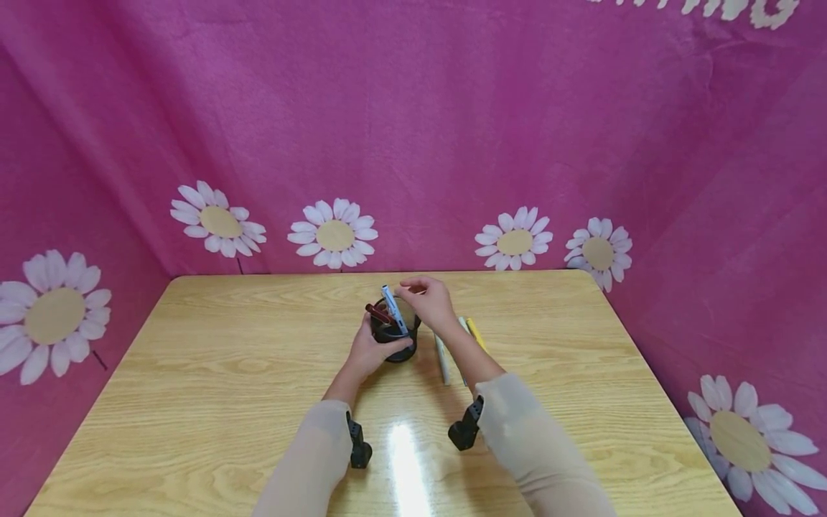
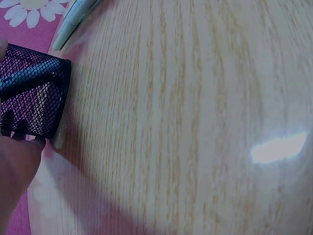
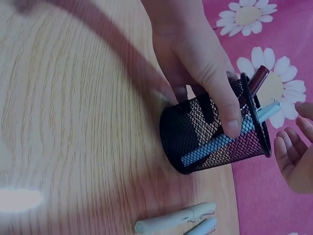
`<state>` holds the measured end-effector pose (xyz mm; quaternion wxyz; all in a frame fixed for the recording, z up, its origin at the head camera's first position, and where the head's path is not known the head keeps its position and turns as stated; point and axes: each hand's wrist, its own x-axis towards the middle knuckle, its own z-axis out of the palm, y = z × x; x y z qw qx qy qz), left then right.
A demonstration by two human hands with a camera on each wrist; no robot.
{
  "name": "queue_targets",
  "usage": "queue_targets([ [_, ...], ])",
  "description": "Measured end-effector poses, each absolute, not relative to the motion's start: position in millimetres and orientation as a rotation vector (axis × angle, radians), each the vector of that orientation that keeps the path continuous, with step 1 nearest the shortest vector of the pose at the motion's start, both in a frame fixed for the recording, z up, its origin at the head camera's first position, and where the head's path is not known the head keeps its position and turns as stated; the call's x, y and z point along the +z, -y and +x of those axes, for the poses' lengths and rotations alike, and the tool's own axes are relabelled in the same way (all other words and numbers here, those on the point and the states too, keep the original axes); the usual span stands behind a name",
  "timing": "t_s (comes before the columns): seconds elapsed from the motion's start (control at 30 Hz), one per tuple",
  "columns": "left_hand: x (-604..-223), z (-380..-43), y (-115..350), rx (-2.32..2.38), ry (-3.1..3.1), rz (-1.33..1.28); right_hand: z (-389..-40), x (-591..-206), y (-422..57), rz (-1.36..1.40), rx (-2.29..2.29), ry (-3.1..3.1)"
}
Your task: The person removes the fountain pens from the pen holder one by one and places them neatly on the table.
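Observation:
My left hand [image 1: 370,353] grips a black mesh pen cup [image 3: 183,132] from the side, its thumb lying along the mesh in the right wrist view. Inside the cup lean a light blue pen [image 1: 391,307] and a dark red pen [image 1: 377,313], both with their upper ends above the rim. Just right of the rim is my right hand [image 1: 429,301]. Its fingers are loosely bent and hold nothing, a small gap away from the blue pen's end in the right wrist view.
To the right of the cup, a pale green pen [image 3: 168,221], a light blue pen [image 3: 204,227] and a yellow pen [image 1: 476,333] lie on the wooden table [image 1: 226,402]. A pink curtain [image 1: 413,143] with daisies hangs behind the table and along its sides.

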<state>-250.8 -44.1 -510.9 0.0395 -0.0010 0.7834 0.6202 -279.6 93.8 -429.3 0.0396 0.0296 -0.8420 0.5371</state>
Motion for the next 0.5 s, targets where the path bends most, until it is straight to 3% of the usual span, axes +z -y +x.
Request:
queue_targets([
  [0.5,-508,-249,44,1.927,-2.381,0.026,-275,-427,-75,0.067,1.567,2.672],
])
